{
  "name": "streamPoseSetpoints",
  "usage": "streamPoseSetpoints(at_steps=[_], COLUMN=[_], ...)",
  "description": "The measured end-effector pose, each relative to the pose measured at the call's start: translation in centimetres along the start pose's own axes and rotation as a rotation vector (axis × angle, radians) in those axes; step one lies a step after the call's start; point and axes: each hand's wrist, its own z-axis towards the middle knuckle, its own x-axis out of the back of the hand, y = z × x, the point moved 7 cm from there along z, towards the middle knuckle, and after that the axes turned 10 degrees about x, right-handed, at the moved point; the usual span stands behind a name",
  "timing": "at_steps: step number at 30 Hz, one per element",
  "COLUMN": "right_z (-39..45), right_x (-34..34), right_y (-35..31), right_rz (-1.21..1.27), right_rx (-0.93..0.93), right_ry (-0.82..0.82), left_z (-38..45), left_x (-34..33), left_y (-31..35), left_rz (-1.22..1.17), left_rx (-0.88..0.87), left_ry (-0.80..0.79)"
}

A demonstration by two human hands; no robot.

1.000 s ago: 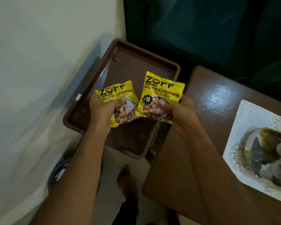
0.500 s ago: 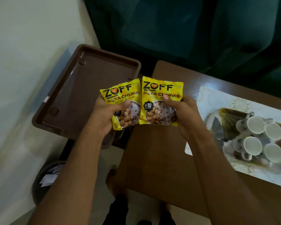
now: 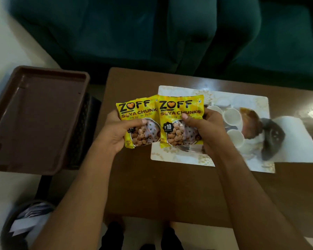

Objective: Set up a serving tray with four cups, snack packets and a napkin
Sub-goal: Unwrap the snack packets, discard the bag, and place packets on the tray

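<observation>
I hold two yellow soya-chunk snack packets side by side above the brown table [image 3: 170,192]. My left hand [image 3: 116,134] grips the left packet [image 3: 136,114]. My right hand [image 3: 204,130] grips the right packet [image 3: 181,112], which overlaps the left one's edge. Both hover over the left end of a white patterned serving tray [image 3: 257,107]. White cups [image 3: 232,115] stand on the tray, partly hidden behind my right hand. A white napkin [image 3: 300,141] lies at the tray's right end.
An empty brown plastic tray [image 3: 38,112] rests on a dark stand left of the table. A dark green sofa [image 3: 152,33] runs along the far side. A round bin [image 3: 23,224] with papers sits on the floor at lower left.
Both hands have carried the packets to the right, from near the brown tray to above the left end of the white serving tray. The view has swung right with them.
</observation>
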Motion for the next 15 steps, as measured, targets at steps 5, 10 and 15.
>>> streamPoseSetpoints(at_steps=[5, 10, 15], right_z=[0.0, 0.3, 0.7], right_x=[7.7, 14.3, 19.6], right_y=[-0.4, -0.5, -0.1], right_rz=[0.001, -0.026, -0.015], right_rx=[-0.019, 0.002, -0.026], right_ry=[0.094, 0.145, 0.21], left_z=[0.2, 0.9, 1.6], left_x=[-6.5, -10.8, -12.9], left_y=[-0.1, -0.7, -1.1], left_rz=[0.059, 0.118, 0.141], left_rx=[-0.032, -0.025, -0.017], left_ry=[-0.031, -0.054, -0.008])
